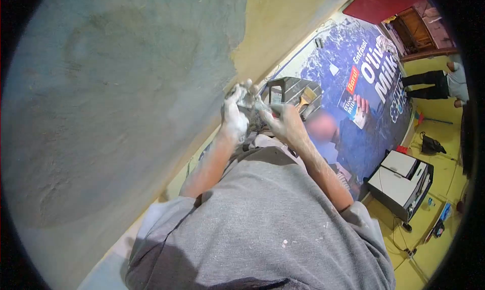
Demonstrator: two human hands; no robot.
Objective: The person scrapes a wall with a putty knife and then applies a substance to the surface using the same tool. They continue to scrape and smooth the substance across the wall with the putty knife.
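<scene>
Both hands are close together in front of my chest, dusted with pale grey powder or paste. My left hand [235, 114] is curled with its fingers bent around something grey that I cannot make out. Beside it, my right hand [285, 122] is closed on a tool with a red handle [275, 114], its far end mostly hidden between the hands. Just past the right hand is a dark ridged tray [292, 88], and a paintbrush [306, 97] with pale bristles lies on it.
A grey-coated wall [126, 113] with a bare yellowish strip [273, 22] rises at the left. A blue printed banner [353, 57] covers the floor. At the right are a white-and-black printer-like machine [399, 174], cables, a black bag [432, 144] and a standing person [442, 83].
</scene>
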